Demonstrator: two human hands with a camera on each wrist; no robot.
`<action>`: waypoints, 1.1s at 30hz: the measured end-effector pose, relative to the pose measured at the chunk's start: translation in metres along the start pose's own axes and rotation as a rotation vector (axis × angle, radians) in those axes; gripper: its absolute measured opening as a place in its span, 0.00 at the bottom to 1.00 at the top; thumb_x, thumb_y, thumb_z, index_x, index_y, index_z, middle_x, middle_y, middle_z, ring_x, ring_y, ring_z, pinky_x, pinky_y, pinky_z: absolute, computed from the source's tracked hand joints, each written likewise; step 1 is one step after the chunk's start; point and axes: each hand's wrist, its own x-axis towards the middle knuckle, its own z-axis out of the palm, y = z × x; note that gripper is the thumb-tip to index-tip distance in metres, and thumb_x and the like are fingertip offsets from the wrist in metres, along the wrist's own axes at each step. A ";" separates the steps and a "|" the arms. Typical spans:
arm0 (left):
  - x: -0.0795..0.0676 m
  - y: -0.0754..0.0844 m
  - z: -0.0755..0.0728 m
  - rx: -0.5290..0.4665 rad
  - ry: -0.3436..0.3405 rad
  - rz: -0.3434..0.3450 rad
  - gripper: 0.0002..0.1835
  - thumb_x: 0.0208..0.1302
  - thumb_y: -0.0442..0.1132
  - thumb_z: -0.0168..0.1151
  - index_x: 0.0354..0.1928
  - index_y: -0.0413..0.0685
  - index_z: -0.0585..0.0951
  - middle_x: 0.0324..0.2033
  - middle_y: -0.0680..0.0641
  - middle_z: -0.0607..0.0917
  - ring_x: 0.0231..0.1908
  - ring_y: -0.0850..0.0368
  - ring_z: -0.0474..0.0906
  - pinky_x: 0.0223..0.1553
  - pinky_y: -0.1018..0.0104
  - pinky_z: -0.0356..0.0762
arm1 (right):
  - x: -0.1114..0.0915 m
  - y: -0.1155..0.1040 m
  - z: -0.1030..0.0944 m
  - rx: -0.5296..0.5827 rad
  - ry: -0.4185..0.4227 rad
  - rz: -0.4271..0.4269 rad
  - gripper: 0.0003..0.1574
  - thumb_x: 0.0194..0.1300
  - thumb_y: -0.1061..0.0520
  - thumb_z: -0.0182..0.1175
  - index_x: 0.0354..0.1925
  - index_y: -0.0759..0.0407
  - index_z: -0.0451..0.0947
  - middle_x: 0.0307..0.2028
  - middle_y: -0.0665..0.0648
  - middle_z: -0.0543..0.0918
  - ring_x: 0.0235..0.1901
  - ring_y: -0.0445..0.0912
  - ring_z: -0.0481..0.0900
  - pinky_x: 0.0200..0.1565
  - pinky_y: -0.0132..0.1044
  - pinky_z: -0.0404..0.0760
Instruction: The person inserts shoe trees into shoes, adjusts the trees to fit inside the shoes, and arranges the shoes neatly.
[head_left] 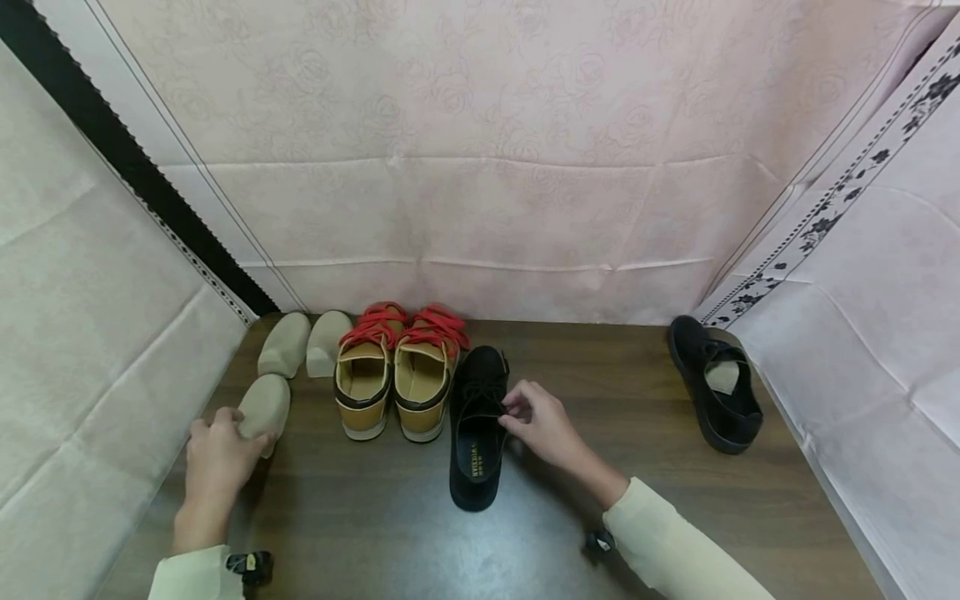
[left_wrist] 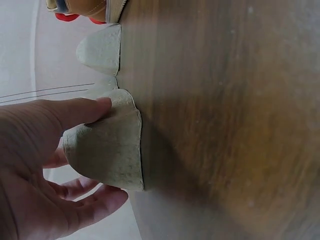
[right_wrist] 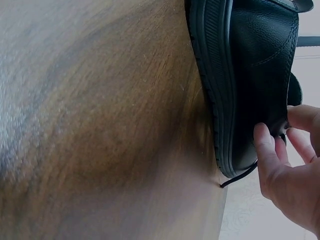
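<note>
My left hand [head_left: 220,458] grips a beige moulded shoe insert [head_left: 266,404], standing on the wooden floor at the left. In the left wrist view, the thumb lies on one side of this insert [left_wrist: 107,150] and the fingers reach round the other. A black lace-up shoe [head_left: 474,433], its opening facing up, stands in the middle. Over its right side, my right hand [head_left: 543,423] pinches the upper edge by the laces. The right wrist view shows fingertips at the black shoe [right_wrist: 260,65], with a loose lace end [right_wrist: 240,177] poking out; what exactly they pinch is partly hidden.
Two more beige inserts [head_left: 285,346] stand against the back wall at left. Beside them is a pair of tan shoes [head_left: 363,392] with red laces. Another black shoe [head_left: 708,392], a pale insert inside, sits by the right wall. Pale cloth walls [head_left: 487,208] enclose the floor.
</note>
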 end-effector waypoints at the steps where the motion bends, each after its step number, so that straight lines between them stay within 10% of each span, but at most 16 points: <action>1: 0.000 0.000 0.000 -0.004 -0.006 -0.010 0.36 0.63 0.48 0.71 0.62 0.27 0.70 0.54 0.16 0.66 0.51 0.17 0.66 0.48 0.28 0.69 | 0.000 0.000 0.000 -0.002 0.000 0.000 0.13 0.65 0.62 0.71 0.44 0.52 0.78 0.42 0.50 0.80 0.43 0.42 0.82 0.47 0.31 0.84; 33: -0.017 0.021 -0.013 -0.095 0.118 -0.025 0.34 0.65 0.41 0.69 0.67 0.28 0.69 0.58 0.18 0.64 0.51 0.19 0.68 0.51 0.27 0.70 | -0.002 -0.001 0.000 -0.027 0.005 -0.009 0.13 0.65 0.62 0.72 0.44 0.53 0.79 0.42 0.51 0.81 0.43 0.43 0.83 0.46 0.33 0.85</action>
